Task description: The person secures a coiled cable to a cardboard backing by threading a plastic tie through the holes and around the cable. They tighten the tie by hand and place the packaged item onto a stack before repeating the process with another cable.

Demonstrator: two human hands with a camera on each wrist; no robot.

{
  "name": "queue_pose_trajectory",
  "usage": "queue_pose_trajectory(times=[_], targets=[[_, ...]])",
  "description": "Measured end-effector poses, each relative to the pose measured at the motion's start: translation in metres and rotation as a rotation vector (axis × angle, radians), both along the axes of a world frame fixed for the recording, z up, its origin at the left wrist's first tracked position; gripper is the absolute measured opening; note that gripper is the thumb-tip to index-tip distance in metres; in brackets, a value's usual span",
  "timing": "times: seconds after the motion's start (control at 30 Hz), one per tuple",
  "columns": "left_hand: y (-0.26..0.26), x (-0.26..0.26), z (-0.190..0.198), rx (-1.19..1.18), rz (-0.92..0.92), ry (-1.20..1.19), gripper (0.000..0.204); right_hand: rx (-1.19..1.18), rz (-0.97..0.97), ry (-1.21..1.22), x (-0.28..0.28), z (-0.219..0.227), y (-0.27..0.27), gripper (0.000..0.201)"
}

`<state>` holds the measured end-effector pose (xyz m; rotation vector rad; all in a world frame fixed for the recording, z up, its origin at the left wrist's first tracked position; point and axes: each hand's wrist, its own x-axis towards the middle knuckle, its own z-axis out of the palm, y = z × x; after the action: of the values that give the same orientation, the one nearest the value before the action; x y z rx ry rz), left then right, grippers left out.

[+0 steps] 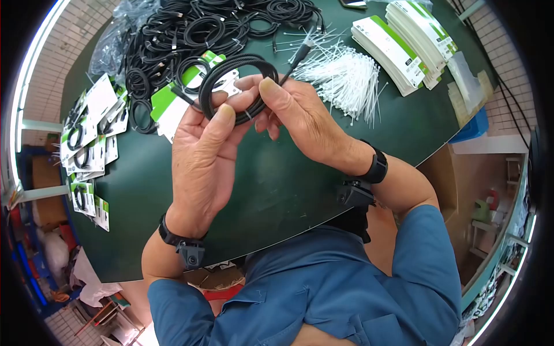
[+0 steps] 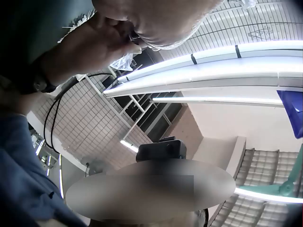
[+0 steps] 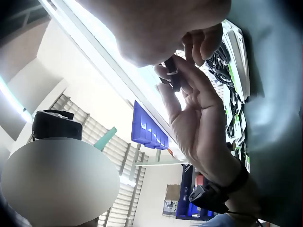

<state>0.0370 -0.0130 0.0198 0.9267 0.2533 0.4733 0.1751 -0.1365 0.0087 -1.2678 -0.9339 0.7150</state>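
Note:
A coiled black braided cable (image 1: 249, 60) is held up over the table between both hands in the head view. My left hand (image 1: 203, 151) pinches the coil's near left side between thumb and fingers. On the other side my right hand (image 1: 306, 115) grips it, thumb on top. A connector end (image 1: 301, 53) sticks out past the right hand, and a pale tie (image 1: 249, 115) shows round the lower part of the coil. The right wrist view also shows the bundle (image 3: 173, 79) at the left fingertips. Behind the hands lies a green and white card (image 1: 165, 109).
Many coiled black cables (image 1: 202, 32) are heaped at the back of the green table (image 1: 277, 190). White cable ties (image 1: 352, 81) lie in a loose pile right of them. Stacked cards (image 1: 389, 55) stand at back right; carded cables (image 1: 86, 144) lie along the left edge.

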Motion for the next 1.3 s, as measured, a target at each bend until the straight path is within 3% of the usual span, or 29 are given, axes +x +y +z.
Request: queue_pose_trajectory(times=[0.13,0.47,0.63,0.67,0.7,0.73,0.77,0.83,0.87,0.9,0.93,0.97,1.0,1.03,1.07,1.2,1.3], targets=[[0.007,-0.008,-0.005,-0.033,-0.033,0.024,0.032,-0.039,0.002,0.015,0.005,-0.008,0.001,0.057],[0.011,-0.007,0.0,-0.018,0.011,0.07,0.033,-0.03,0.015,0.031,0.004,-0.007,0.001,0.052],[0.015,-0.005,-0.002,0.095,0.028,0.106,0.04,-0.027,0.009,0.032,0.007,-0.006,0.0,0.05],[0.018,-0.004,-0.003,0.095,0.036,0.103,0.04,-0.177,0.04,0.019,0.011,-0.003,-0.003,0.05],[0.021,-0.004,-0.005,0.266,0.105,0.063,0.042,-0.326,0.072,0.003,0.014,0.0,-0.004,0.051],[0.022,-0.004,-0.005,0.438,0.174,0.024,0.044,-0.326,0.083,-0.001,0.015,0.003,-0.004,0.051],[0.022,-0.007,-0.004,0.438,0.186,0.025,0.044,-0.411,0.189,-0.002,0.015,0.006,-0.003,0.049],[0.018,-0.012,0.002,0.89,0.365,0.083,0.047,-0.496,0.304,-0.007,0.007,0.005,-0.001,0.051],[0.014,-0.013,0.002,1.005,0.438,0.104,0.047,-0.25,0.275,-0.08,-0.002,0.0,-0.001,0.057],[0.024,-0.004,-0.004,1.515,0.611,-0.026,0.05,-0.005,0.244,-0.149,-0.008,-0.003,-0.002,0.069],[0.023,-0.005,-0.003,1.706,0.604,-0.035,0.052,0.057,0.27,-0.234,-0.01,-0.003,-0.002,0.081],[0.019,-0.004,-0.002,1.898,0.59,-0.043,0.054,0.057,0.281,-0.236,-0.014,-0.004,-0.002,0.081],[0.013,0.003,-0.008,1.925,0.663,-0.111,0.053,0.103,0.242,-0.314,-0.018,-0.005,-0.003,0.079],[0.002,-0.006,-0.003,1.948,0.528,0.039,0.051,0.15,0.202,-0.391,-0.023,-0.006,-0.003,0.076],[-0.001,-0.005,-0.006,1.936,0.522,0.029,0.051,0.21,0.168,-0.35,-0.027,-0.006,-0.002,0.064],[-0.005,0.001,-0.015,1.91,0.536,-0.069,0.05,0.242,0.143,-0.195,-0.02,0.003,-0.004,0.058],[0.007,0.003,-0.014,1.902,0.534,-0.206,0.053,0.131,0.096,-0.042,-0.017,0.002,-0.007,0.054]])
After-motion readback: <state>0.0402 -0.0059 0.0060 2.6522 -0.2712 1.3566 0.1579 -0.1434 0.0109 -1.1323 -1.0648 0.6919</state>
